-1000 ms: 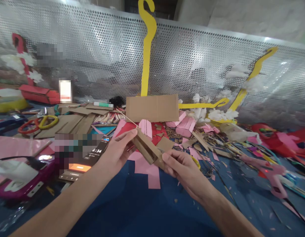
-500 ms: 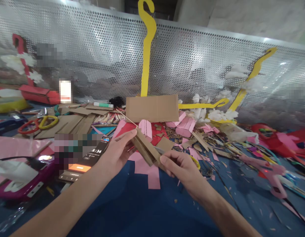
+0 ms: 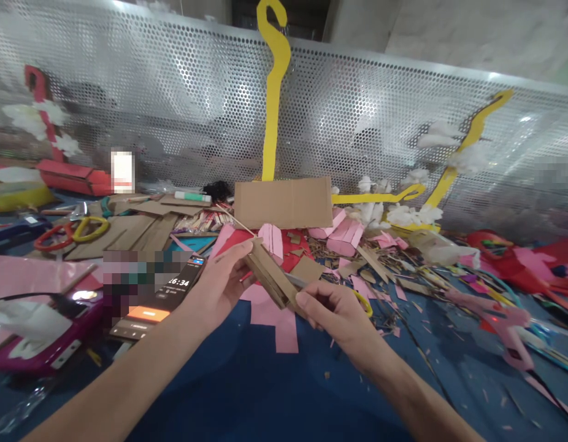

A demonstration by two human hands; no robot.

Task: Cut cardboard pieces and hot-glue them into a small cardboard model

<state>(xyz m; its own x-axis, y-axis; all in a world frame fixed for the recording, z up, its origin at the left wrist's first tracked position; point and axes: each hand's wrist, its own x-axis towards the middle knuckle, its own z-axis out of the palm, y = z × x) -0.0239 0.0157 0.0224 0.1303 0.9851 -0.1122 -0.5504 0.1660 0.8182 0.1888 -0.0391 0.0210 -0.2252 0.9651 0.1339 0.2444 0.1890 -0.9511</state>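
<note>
My left hand (image 3: 226,279) grips the upper left end of a small folded cardboard piece (image 3: 271,276), thumb on top. At its lower right end, the thumb and fingers of my right hand (image 3: 334,310) pinch a narrow flap along its edge. The piece is held tilted, sloping down to the right, above the blue table. Beneath it lies a cut pink paper shape (image 3: 286,331). Just beyond are a pink folded paper piece (image 3: 271,240) and red paper (image 3: 240,238). A larger cardboard box (image 3: 284,204) stands behind, with a yellow hook-topped strip (image 3: 272,123) rising at its back.
A phone (image 3: 167,294) and a purple device (image 3: 49,344) are on the left, with scissors (image 3: 54,237) farther back. On the right lie a pink glue gun (image 3: 495,316) and scattered scraps (image 3: 376,264). A perforated metal panel (image 3: 348,110) closes off the back.
Both hands keep their hold on the cardboard piece. The narrow flap at its right edge has shifted slightly toward the body of the piece.
</note>
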